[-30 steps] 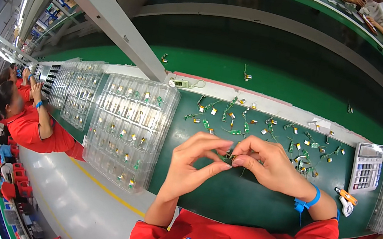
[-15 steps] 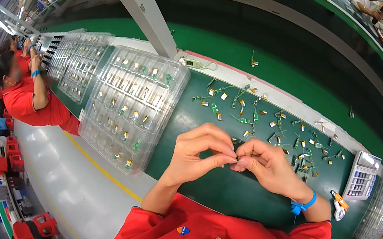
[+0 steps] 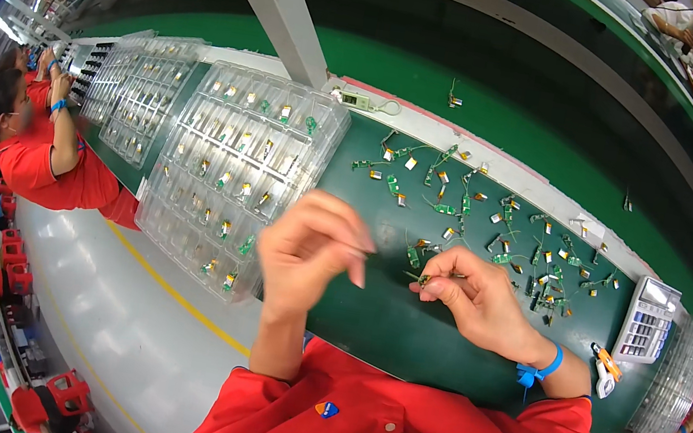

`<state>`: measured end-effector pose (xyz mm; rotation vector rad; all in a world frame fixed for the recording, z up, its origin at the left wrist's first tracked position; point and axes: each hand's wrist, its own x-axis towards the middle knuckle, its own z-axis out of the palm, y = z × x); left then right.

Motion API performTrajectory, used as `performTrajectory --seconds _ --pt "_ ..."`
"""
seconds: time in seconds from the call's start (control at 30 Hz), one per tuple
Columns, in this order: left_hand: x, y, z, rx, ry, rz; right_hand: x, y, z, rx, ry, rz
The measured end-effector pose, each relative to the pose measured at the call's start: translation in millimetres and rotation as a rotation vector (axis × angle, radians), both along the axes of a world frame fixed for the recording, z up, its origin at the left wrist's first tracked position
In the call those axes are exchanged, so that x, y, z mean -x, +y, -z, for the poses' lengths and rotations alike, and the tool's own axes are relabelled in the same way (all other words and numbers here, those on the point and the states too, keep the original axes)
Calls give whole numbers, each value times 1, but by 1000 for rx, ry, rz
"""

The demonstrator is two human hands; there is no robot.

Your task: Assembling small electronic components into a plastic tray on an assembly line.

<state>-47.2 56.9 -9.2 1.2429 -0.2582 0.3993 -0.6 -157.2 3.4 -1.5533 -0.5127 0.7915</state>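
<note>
your right hand (image 3: 482, 303), with a blue wristband (image 3: 541, 371) at its wrist, has its grip pinched around a small green circuit piece (image 3: 422, 280), partly hidden by the fingers, over the dark green surface (image 3: 347, 325). your left hand (image 3: 305, 251) hangs to the left of it, its grip parted, thumb and fingertips apart. beyond your right hand, small circuit boards (image 3: 444, 208) lie scattered; a clear compartment tray (image 3: 329, 137) sits to your left, a calculator (image 3: 649, 323) to your right.

The near tabletop (image 3: 400, 338) is free; circuit boards (image 3: 445, 209) crowd beyond.
</note>
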Motion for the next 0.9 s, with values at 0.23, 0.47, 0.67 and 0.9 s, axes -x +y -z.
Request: performTrajectory --seconds 0.23,0.47,0.67,0.9 --pt "16 -16 18 -1 190 121 -2 7 -11 -97 66 38" --pt "14 -26 19 -25 165 177 -4 3 -17 -158 118 -10" --pt "15 -27 23 50 160 175 -5 2 -18 -133 71 -10" --pt "18 -33 21 174 272 167 -2 4 -19 -137 110 67"
